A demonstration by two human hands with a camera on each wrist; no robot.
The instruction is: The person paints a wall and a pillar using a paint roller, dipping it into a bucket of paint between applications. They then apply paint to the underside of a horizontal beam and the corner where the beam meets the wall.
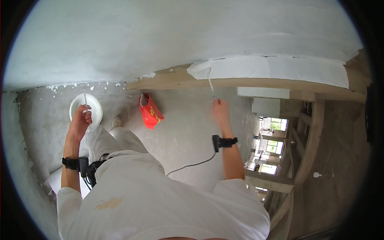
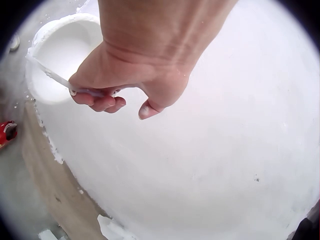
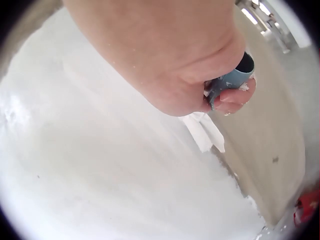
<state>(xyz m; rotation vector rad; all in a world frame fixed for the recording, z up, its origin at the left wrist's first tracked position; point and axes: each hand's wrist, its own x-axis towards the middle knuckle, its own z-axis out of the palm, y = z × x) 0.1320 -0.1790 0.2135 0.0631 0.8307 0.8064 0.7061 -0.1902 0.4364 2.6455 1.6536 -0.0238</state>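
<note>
My left hand (image 1: 83,116) has its fingers hooked round the pale strip-like handle (image 2: 51,74) of a white bucket (image 1: 98,109). In the left wrist view the thumb sticks out free, and white material lies inside the bucket. With my right hand (image 1: 221,112) I grip a putty knife by its blue tubular handle (image 3: 235,80). Its narrow, white-coated blade (image 1: 211,83) reaches up to a band of fresh white coating (image 1: 264,66) along the wall's lower edge. Most of the grip is hidden behind the hand in the right wrist view.
A bare brown strip (image 1: 168,77) runs below the coated wall (image 1: 160,36). On the grey floor (image 1: 188,132) lies a red bag (image 1: 151,114) near one shoe (image 1: 116,122). Beams (image 1: 318,136) and bright windows (image 1: 276,147) stand to the right.
</note>
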